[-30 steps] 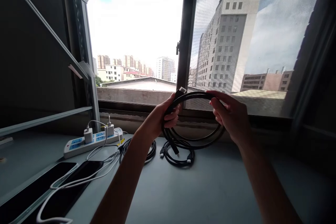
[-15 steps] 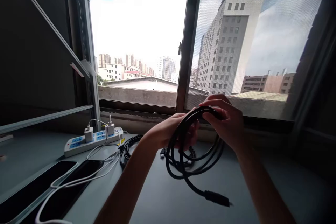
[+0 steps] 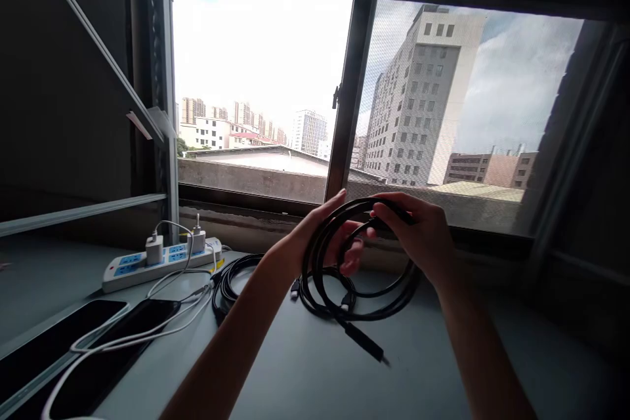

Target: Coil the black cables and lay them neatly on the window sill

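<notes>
Black cable (image 3: 378, 314) hangs coiled below the right grip (image 3: 377, 218), which pinches its upper edge, probably so the loops hold together; the left grip (image 3: 319, 230), unclenched, sits behind its left side, perhaps supporting it

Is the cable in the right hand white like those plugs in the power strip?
No, the looped cable held in the right hand is black, while the plugs are white.

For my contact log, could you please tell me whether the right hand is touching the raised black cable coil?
Touching: the head view shows the right hand gripping the raised black cable coil, its top strands pressed under the thumb.
</notes>
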The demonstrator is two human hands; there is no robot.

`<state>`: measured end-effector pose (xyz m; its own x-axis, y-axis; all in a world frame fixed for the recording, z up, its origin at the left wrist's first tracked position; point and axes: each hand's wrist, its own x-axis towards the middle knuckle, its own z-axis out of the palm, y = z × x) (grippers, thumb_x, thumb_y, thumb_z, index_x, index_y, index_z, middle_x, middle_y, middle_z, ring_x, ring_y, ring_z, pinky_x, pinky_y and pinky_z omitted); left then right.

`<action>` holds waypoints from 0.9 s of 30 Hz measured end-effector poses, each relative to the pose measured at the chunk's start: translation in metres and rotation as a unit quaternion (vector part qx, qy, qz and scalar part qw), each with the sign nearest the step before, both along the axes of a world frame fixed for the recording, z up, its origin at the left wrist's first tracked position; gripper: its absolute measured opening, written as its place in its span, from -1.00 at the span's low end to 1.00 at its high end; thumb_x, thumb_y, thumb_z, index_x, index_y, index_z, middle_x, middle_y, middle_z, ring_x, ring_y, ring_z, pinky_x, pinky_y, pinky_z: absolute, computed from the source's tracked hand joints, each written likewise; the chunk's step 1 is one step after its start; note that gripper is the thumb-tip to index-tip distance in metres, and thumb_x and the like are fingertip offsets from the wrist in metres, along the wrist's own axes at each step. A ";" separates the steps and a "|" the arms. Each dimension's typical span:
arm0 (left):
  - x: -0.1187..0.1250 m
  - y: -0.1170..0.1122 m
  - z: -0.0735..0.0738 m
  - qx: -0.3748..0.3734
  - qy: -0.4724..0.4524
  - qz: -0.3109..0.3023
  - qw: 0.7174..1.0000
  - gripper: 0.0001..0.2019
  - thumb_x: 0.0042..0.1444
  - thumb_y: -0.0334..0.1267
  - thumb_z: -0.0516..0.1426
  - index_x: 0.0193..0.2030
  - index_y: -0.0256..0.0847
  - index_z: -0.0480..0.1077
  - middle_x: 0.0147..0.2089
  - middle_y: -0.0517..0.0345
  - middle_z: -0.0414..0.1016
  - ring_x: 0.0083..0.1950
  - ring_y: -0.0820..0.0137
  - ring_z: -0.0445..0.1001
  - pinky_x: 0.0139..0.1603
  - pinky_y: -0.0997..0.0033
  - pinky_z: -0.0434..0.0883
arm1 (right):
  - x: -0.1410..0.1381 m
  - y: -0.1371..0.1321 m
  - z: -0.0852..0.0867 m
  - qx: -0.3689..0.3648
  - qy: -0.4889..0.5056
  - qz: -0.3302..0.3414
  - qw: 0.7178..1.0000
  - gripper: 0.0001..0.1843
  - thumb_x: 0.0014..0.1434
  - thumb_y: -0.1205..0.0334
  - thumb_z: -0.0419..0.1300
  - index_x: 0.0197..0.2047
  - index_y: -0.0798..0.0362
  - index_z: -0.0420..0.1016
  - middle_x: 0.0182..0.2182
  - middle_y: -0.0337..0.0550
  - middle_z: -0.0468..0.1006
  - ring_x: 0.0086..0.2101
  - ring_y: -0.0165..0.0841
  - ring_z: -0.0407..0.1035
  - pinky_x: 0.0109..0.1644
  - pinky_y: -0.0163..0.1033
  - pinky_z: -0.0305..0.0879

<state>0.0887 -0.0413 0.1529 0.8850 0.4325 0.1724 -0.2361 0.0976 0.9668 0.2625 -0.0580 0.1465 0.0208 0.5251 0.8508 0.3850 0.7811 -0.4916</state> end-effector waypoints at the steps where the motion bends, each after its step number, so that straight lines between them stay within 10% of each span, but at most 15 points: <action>1: -0.001 -0.001 0.001 -0.007 -0.011 0.004 1.000 -0.41 0.16 0.17 -0.25 -0.42 -0.32 0.31 -0.64 0.18 0.28 -0.54 0.43 0.34 -0.38 0.45 0.32 | 0.001 0.001 0.000 0.023 0.024 -0.037 0.999 -0.79 0.07 0.11 0.26 -0.28 0.06 0.53 -0.48 -0.23 0.52 -0.43 -0.35 0.41 -0.40 -0.34 0.33; 8: -0.002 -0.004 0.003 0.090 0.043 0.222 0.970 -0.40 0.01 0.30 -0.06 -0.40 -0.31 0.35 -0.59 0.19 0.32 -0.35 0.35 0.45 -0.21 0.44 0.32 | 0.004 0.014 -0.002 0.058 0.206 -0.093 0.973 -0.70 0.00 0.00 0.28 -0.32 0.07 0.52 -0.54 -0.24 0.45 -0.54 -0.46 0.32 -0.57 -0.45 0.19; 16: 0.000 0.004 0.002 0.058 0.001 0.256 0.965 -0.49 0.09 0.17 -0.02 -0.60 -0.22 0.02 -0.70 0.41 -0.17 -0.74 0.68 -0.20 -0.77 0.62 -0.21 | 0.005 0.004 0.002 -0.156 0.147 0.049 0.975 -0.56 -0.09 -0.08 0.33 -0.17 -0.02 0.53 -0.46 -0.22 0.44 -0.64 -0.58 0.10 -0.71 -0.54 -0.09; 23: -0.004 0.002 0.003 0.056 -0.032 0.245 0.967 -0.49 0.08 -0.03 0.12 -0.64 -0.20 -0.10 -0.68 0.40 -0.23 -0.72 0.69 -0.24 -0.77 0.58 -0.29 | 0.015 -0.003 0.003 -0.190 0.099 0.140 0.967 -0.64 0.02 -0.05 0.28 -0.13 -0.12 0.51 -0.37 -0.22 0.44 -0.70 -0.63 -0.09 -0.71 -0.47 -0.16; 27: -0.001 0.002 0.003 0.041 -0.038 0.247 0.967 -0.50 0.15 -0.12 0.06 -0.67 -0.20 -0.13 -0.71 0.39 -0.25 -0.73 0.67 -0.24 -0.76 0.55 -0.27 | 0.010 0.002 0.003 -0.102 0.083 0.049 0.990 -0.56 0.06 -0.19 0.17 -0.20 -0.02 0.54 -0.40 -0.17 0.46 -0.63 -0.52 0.14 -0.69 -0.44 -0.01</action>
